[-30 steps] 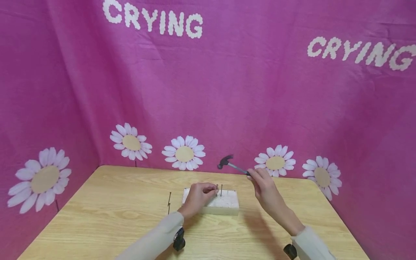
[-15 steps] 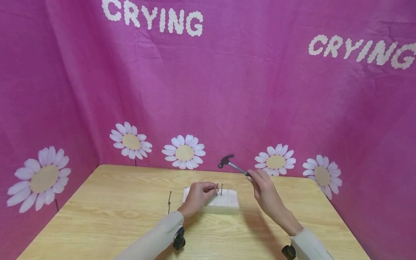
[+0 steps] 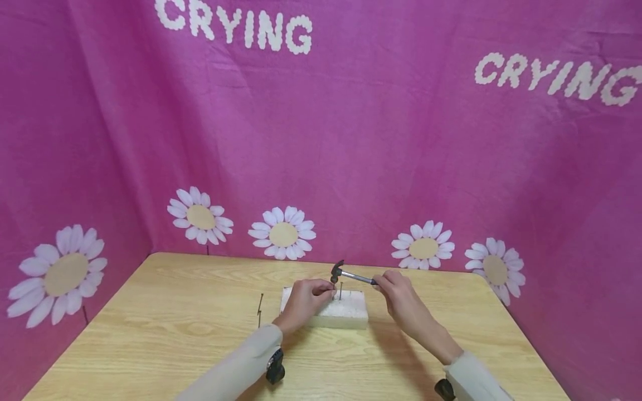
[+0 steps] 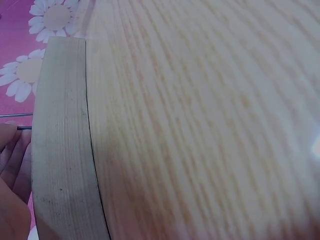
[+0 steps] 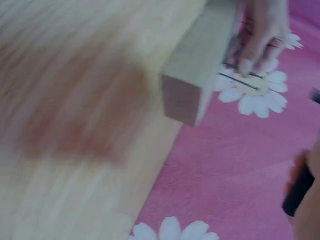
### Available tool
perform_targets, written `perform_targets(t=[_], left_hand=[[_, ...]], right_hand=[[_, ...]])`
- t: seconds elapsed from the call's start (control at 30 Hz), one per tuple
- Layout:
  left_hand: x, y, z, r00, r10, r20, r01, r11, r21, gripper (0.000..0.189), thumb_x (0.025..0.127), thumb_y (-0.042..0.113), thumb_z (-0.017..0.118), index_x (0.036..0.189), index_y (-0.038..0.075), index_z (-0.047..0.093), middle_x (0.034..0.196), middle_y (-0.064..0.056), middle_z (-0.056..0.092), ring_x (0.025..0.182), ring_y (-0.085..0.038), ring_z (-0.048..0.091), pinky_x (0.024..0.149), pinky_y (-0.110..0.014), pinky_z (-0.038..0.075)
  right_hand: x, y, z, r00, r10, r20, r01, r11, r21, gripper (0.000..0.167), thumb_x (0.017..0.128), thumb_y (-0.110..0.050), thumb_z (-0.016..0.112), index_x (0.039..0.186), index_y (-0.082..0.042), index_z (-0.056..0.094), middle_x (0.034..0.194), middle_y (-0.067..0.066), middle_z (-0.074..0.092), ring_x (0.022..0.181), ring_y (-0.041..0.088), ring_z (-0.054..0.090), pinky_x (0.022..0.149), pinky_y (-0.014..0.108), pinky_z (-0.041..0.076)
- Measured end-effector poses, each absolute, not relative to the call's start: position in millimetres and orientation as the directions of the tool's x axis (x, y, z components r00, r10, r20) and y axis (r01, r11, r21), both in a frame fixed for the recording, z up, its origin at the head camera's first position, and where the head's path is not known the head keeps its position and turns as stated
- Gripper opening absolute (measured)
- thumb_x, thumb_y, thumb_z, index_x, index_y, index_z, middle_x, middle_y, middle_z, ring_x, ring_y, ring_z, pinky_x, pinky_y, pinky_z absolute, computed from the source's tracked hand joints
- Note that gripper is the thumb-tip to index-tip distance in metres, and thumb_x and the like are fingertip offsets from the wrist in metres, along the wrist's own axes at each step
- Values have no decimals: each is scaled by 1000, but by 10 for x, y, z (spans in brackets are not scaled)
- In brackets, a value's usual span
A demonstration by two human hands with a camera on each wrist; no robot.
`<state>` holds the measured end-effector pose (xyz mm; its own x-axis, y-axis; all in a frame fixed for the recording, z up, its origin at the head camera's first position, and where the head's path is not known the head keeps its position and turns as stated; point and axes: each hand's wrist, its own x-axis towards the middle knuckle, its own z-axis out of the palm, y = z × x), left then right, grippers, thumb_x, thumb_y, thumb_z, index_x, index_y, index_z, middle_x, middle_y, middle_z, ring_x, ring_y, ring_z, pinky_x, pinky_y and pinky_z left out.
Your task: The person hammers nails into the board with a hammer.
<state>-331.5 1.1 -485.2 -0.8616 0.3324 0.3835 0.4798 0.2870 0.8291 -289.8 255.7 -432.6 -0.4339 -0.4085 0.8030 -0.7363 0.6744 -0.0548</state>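
My left hand point(image 3: 303, 302) rests over the left part of a pale wooden block point(image 3: 343, 321), thumb and finger pinching a thin nail point(image 4: 24, 128) upright at its top face. Just right of it, a second nail point(image 3: 341, 291) stands upright in the block. My right hand point(image 3: 406, 303) grips a claw hammer point(image 3: 355, 275) by its black handle point(image 5: 298, 192). The dark hammer head is right at the top of the pinched nail, close above the left fingertips. In the right wrist view both nails stick out from the block, side by side.
Two loose nails lie on the wooden table point(image 3: 175, 328) left of the block, the farther nail point(image 3: 260, 302) nearly in line with the nearer nail point(image 3: 259, 319). A pink cloth point(image 3: 351, 139) with daisies hangs behind the table and along its sides.
The hammer head has swung down from its raised position to the top of the pinched nail, my right hand lowering slightly. The left hand keeps its pinch in place.
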Motion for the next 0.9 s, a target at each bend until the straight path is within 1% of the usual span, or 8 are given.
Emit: perform_targets(t=[0.07,0.1,0.17,0.33,0.53,0.63,0.73,0.9], left_hand=[[-3312,6,-4849,-863,330,381,477,287,831,12,98,7,73,106,2,80,104,-7,81,98,-17,75,85,-25,60],[-3309,4,-4849,-867,331,373,469,284,836,12,98,7,73,106,2,80,105,-6,81,99,-17,75,85,-24,60],[-3310,4,-4846,-861,332,385,479,279,832,11,98,6,73,106,2,80,105,-7,81,99,-18,76,85,-24,60],[-3319,5,-4849,-854,332,400,496,288,819,11,97,5,74,105,2,81,102,-7,81,97,-17,76,85,-24,60],[-3321,-2,-4840,-867,327,377,473,302,828,11,97,7,75,106,5,81,104,-5,81,95,-14,75,83,-22,60],[-3325,-1,-4836,-863,329,383,480,301,824,11,97,7,75,105,5,81,103,-5,81,95,-15,75,84,-22,60],[-3328,-2,-4851,-864,333,378,478,303,825,11,97,6,75,105,5,81,103,-5,81,95,-15,75,84,-22,60],[-3336,0,-4858,-868,329,373,468,287,836,11,97,7,75,106,5,81,104,-5,81,98,-15,75,85,-23,60]], right_hand=[[-2905,2549,-4310,-440,-362,822,-732,675,-95,16,93,11,68,108,5,71,89,7,63,84,20,58,71,31,49],[-2893,2544,-4291,-443,-329,834,-727,677,-119,22,90,14,69,110,5,71,92,8,64,86,21,59,74,32,50],[-2898,2547,-4290,-448,-319,835,-729,671,-135,25,88,16,71,111,6,70,94,9,64,87,22,59,75,31,51],[-2909,2578,-4314,-453,-476,754,-752,658,-37,23,82,15,76,100,2,70,81,1,57,75,16,52,64,29,47],[-2889,2584,-4243,-435,-343,832,-746,656,-120,30,86,19,70,112,5,70,94,7,63,86,20,56,74,26,48],[-2921,2575,-4272,-405,-427,809,-763,645,-41,26,84,17,73,106,4,70,87,6,60,79,19,54,67,26,48],[-2919,2563,-4286,-410,-482,775,-766,643,-5,23,83,16,75,101,3,70,82,3,57,75,16,52,64,26,46],[-2907,2553,-4236,-461,-340,820,-735,664,-138,26,87,17,71,110,6,70,89,7,61,83,17,54,70,27,48]])
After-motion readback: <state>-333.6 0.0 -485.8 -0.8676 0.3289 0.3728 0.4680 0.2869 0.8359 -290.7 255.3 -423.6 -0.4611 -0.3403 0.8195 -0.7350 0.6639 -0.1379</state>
